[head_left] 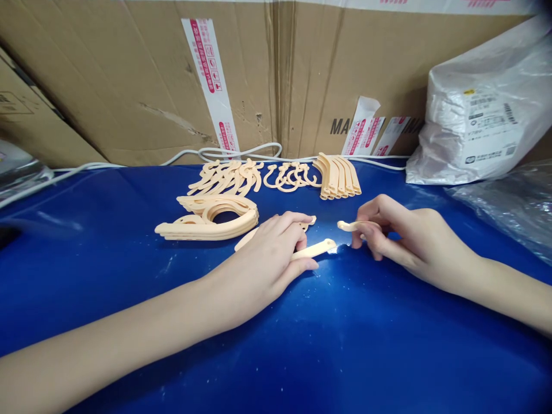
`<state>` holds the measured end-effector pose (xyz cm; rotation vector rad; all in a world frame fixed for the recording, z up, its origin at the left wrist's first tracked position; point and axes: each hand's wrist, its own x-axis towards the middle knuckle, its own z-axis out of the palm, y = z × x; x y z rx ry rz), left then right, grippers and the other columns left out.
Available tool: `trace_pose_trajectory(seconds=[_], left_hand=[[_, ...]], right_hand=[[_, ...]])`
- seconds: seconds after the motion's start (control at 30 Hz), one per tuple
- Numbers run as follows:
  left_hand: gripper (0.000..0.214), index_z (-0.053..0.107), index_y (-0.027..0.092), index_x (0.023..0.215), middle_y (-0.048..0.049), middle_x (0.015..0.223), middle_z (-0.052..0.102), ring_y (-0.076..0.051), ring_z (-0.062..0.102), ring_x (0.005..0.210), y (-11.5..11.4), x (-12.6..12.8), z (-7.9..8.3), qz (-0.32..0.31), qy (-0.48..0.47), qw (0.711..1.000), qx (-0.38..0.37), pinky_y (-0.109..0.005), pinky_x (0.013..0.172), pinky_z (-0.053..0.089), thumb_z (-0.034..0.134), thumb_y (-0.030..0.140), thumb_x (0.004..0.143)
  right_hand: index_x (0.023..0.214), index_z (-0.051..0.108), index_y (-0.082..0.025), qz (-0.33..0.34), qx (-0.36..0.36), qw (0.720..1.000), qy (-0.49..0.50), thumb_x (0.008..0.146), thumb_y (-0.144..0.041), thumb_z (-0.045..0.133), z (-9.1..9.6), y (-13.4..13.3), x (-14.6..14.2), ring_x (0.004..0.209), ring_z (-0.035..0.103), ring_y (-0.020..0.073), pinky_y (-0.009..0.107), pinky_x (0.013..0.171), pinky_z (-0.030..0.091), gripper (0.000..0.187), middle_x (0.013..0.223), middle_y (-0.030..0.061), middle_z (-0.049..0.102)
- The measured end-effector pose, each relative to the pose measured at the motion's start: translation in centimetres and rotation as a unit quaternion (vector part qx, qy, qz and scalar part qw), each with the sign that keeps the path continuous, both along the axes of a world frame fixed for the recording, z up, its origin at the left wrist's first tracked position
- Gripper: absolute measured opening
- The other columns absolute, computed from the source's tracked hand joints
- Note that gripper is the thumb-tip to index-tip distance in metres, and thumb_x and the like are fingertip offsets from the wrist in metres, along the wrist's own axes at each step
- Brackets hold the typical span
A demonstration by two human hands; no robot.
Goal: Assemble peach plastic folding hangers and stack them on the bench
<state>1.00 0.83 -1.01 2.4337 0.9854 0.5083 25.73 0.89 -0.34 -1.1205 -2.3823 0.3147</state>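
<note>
My left hand [269, 247] is closed around a cream plastic hanger piece [318, 249], whose holed end sticks out to the right between thumb and fingers. Much of that piece lies hidden under the palm. Off to its right, my right hand [416, 233] pinches a small curved cream hanger arm [349, 225], its rounded tip pointing left. A gap separates the two parts. Behind the left hand sits a stack of folded hanger bodies [194, 231]. Farther back lie a pile of curved arms [228, 179], several loose hooks [287, 187] and a row of wider curved pieces [338, 177].
Large cardboard boxes [142, 75] stand along the back of the blue table [276, 356]. A white cable [241, 154] runs along their foot. At the back right is a wrapped white parcel [483, 109], with clear plastic film [513, 201] in front of it.
</note>
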Motion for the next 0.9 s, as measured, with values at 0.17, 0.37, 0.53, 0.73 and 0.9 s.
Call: trace_pose_trajectory(seconds=[0.17,0.37,0.53,0.73,0.9], left_hand=[[0.018,0.044,0.021,0.084,-0.0092,0.132,0.049,-0.023,0.046,0.127,-0.3,0.0,-0.1,-0.032,-0.022,0.999,0.016,-0.044,0.104,0.041,0.046,0.031,0.099],[0.018,0.042,0.022,0.085,-0.0078,0.130,0.049,-0.021,0.046,0.127,-0.4,-0.1,0.2,-0.023,-0.037,0.999,0.014,-0.041,0.105,0.041,0.044,0.031,0.100],[0.018,0.041,0.022,0.084,-0.0076,0.130,0.050,-0.021,0.050,0.122,-0.7,0.0,0.5,-0.025,-0.037,0.999,0.030,-0.041,0.102,0.044,0.044,0.031,0.099],[0.015,0.048,0.019,0.104,-0.0103,0.135,0.048,-0.022,0.048,0.124,-1.0,0.2,0.3,-0.030,-0.013,0.996,0.079,-0.044,0.104,0.043,0.039,0.031,0.101],[0.023,0.054,0.017,0.105,-0.0111,0.140,0.045,-0.023,0.043,0.130,-1.1,0.3,0.2,-0.037,0.025,0.992,0.121,-0.046,0.111,0.037,0.033,0.028,0.103]], right_hand=[[0.096,0.050,-0.020,0.005,-0.019,0.999,-0.043,0.098,-0.032,0.041,0.0,-0.3,-0.6,0.041,0.050,0.0100,0.022,0.045,0.035,0.015,0.053,-0.0065,0.056],[0.092,0.059,-0.019,0.012,-0.060,0.995,-0.079,0.101,-0.041,0.034,0.3,-0.5,-1.1,0.047,0.054,0.0127,0.025,0.049,0.034,0.034,0.058,-0.0014,0.060],[0.097,0.059,-0.018,0.054,-0.041,0.994,-0.089,0.101,-0.032,0.034,0.5,-0.8,-0.8,0.048,0.055,0.0116,0.025,0.050,0.035,0.029,0.060,-0.0021,0.060],[0.094,0.058,-0.018,0.064,-0.010,0.994,-0.091,0.100,-0.032,0.036,0.5,-1.1,-0.4,0.055,0.058,0.0119,0.025,0.054,0.036,0.027,0.069,-0.0002,0.063],[0.095,0.060,-0.018,0.033,-0.032,0.995,-0.085,0.100,-0.041,0.039,0.7,-1.4,-0.5,0.054,0.058,0.0131,0.025,0.052,0.035,0.032,0.065,-0.0002,0.063]])
